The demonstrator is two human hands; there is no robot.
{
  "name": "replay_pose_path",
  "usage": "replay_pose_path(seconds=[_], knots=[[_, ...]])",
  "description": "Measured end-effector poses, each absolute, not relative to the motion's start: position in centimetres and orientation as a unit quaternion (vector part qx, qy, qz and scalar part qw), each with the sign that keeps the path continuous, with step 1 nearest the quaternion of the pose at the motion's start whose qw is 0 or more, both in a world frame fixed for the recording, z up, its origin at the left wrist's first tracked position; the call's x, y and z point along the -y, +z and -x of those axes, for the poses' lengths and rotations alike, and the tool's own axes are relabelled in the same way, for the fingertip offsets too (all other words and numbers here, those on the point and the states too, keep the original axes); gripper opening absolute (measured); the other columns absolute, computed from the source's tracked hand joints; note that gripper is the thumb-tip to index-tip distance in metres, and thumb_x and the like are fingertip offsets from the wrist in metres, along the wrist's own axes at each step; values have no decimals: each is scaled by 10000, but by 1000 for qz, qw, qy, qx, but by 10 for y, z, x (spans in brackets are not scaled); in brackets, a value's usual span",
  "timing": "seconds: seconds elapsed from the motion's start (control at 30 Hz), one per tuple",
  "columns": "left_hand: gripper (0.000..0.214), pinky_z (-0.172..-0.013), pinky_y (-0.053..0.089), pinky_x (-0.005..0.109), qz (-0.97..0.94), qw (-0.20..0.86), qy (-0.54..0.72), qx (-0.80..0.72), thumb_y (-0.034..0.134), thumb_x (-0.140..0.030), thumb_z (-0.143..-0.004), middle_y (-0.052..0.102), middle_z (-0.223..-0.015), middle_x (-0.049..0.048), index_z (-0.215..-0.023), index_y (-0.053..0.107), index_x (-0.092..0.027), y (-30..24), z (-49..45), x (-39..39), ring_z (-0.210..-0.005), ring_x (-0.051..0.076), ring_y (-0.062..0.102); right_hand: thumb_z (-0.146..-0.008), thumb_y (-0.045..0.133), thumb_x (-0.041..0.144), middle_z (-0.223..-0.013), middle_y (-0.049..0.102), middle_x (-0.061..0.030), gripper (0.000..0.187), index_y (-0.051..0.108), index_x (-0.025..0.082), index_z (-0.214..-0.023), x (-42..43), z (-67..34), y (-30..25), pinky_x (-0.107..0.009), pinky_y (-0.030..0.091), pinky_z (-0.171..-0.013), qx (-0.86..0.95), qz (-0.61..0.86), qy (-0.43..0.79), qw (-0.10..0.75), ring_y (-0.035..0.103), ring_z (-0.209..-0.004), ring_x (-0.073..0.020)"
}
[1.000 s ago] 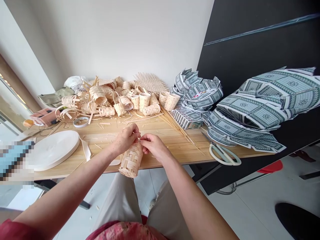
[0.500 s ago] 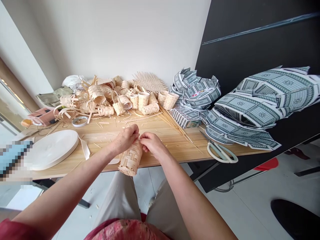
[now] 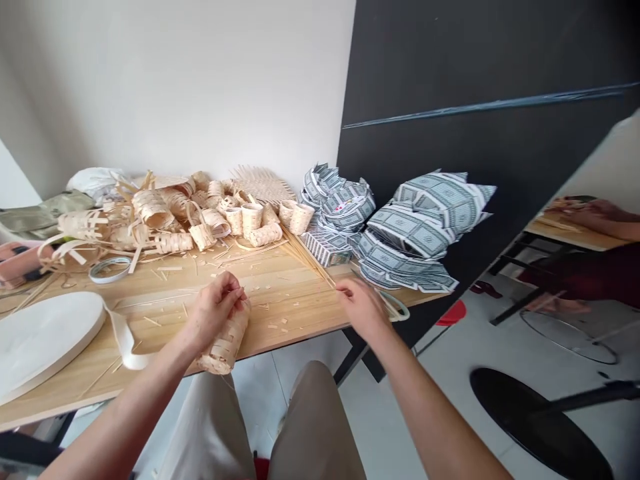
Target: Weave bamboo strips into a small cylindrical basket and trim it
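My left hand [image 3: 215, 313] is shut around the top of a small woven bamboo basket [image 3: 225, 343], which tilts down over the table's front edge. My right hand [image 3: 361, 305] is apart from it, out over the table's right part with nothing visible in its fingers. The pale loop handles of a pair of scissors [image 3: 397, 308] lie just beyond that hand, with the blades hidden beneath it. Thin bamboo sticks [image 3: 305, 257] run close to its fingertips.
A large heap of woven bamboo pieces [image 3: 150, 223] and small baskets lies at the back of the wooden table [image 3: 280, 320]. Folded patterned paper sheets [image 3: 405, 230] pile up to the right. A white strip roll [image 3: 43, 340] sits at the left. Another person's hands [image 3: 595, 217] work at a separate table.
My right hand has let go of the basket and moved right toward the scissors. My left hand keeps the basket. The whole view has swung, shifting the table left in the picture and bringing another person into view.
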State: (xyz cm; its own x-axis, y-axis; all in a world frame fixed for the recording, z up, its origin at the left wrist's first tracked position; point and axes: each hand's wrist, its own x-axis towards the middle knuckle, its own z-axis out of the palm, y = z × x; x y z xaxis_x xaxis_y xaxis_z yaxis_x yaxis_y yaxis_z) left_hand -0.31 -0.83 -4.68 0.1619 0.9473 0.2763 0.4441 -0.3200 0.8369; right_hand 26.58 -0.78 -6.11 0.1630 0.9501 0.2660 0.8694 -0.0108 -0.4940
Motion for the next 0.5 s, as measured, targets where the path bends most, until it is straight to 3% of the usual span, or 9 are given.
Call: replay_pose_path(seconds=[0.1, 0.27, 0.5], knots=[[127, -542, 397, 233, -708, 281, 404, -507, 439, -296, -790, 554, -611, -25, -709, 443, -197, -49, 3, 7, -558, 115, 501, -763, 443, 135, -951, 572, -135, 150, 591, 153, -778, 14, -323, -63, -334, 395, -688, 584, 785, 15, 206, 539, -877, -262], [152, -535, 391, 237, -699, 273, 411, -518, 437, -332, -793, 528, -618, -23, -726, 444, -196, -51, 3, 8, -556, 117, 478, -768, 479, 190, -853, 607, -105, 146, 591, 187, -862, 10, -355, -70, -320, 378, -613, 564, 821, 21, 91, 570, -795, -262], [30, -608, 403, 237, -720, 201, 419, -515, 474, -215, -750, 511, -674, -22, -740, 460, -190, -50, 4, 15, -635, 116, 494, -689, 580, 276, -867, 628, -152, 372, 557, 171, -1045, -11, -354, -54, -315, 367, -580, 578, 815, 48, 16, 592, -771, -275]])
